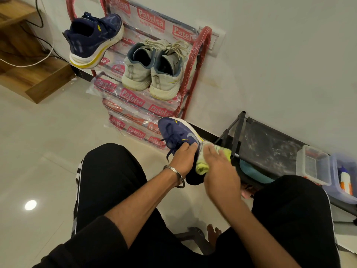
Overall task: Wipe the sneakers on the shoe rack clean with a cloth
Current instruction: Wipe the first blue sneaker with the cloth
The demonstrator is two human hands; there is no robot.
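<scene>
Blue sneaker (178, 135) points away, gripped by the left hand (183, 157); right hand (218, 167), fingers flat, presses the cloth (222, 151) on its right side.

Navy sneaker (179, 135) with yellow accents, yellow-green cloth (204, 163), red shoe rack (201, 47).

Left hand (182, 157) grips navy sneaker (178, 133) at the laces, toe pointing far; right hand (220, 169) presses yellow-green cloth (214, 157) flat on its right side. Far on red shoe rack (201, 53): second navy sneaker (94, 40) left, grey pair (152, 70) right.
</scene>
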